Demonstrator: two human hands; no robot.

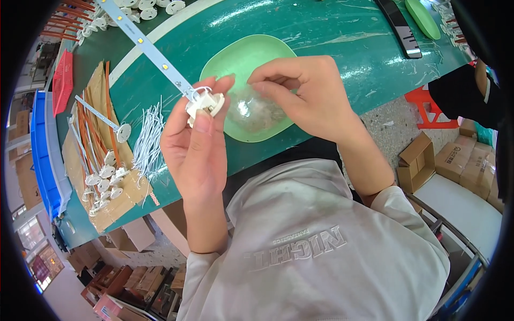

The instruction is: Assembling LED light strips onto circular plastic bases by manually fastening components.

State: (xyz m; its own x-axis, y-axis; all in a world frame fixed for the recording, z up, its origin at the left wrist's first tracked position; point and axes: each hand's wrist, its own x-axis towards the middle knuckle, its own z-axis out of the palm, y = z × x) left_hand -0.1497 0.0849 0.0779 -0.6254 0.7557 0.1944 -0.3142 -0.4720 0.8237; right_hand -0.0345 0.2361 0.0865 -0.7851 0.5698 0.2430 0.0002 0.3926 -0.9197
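Left hand (194, 152) curled, right fingers (277, 67) pinched

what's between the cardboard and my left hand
In the head view, a bundle of white wires lies between the cardboard and your left hand.

Strip (152, 53) runs pale blue-white, dotted with yellow squares (140, 40); end cap (215, 102) is white, bowl (257, 47) light green, tabletop (326, 27) deeper green, streaked whitish, wire bundle (147, 140) white, cardboard sheet (131, 193) tan, tray (44, 160) bright blue, basket (63, 83) pinkish red, shirt (332, 278) light grey.
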